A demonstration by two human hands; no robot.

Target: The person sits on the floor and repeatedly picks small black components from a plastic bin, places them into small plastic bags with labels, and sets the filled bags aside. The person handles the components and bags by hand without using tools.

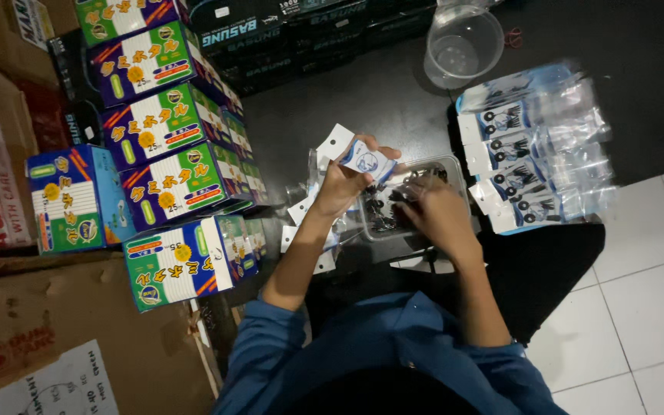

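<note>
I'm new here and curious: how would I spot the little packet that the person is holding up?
Start at the black mat on the floor and find the clear tray of small dark parts. Just above its left edge, the left hand lifts a small packet: the only one held aloft, with a white hang-tab and blue-white card.

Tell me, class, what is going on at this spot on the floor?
A person in a blue top sits over a clear tray of small dark parts. The left hand holds up a small blue-and-white packet; the right hand reaches into the tray. A row of filled packets lies to the right, colourful boxes are stacked on the left.
</note>
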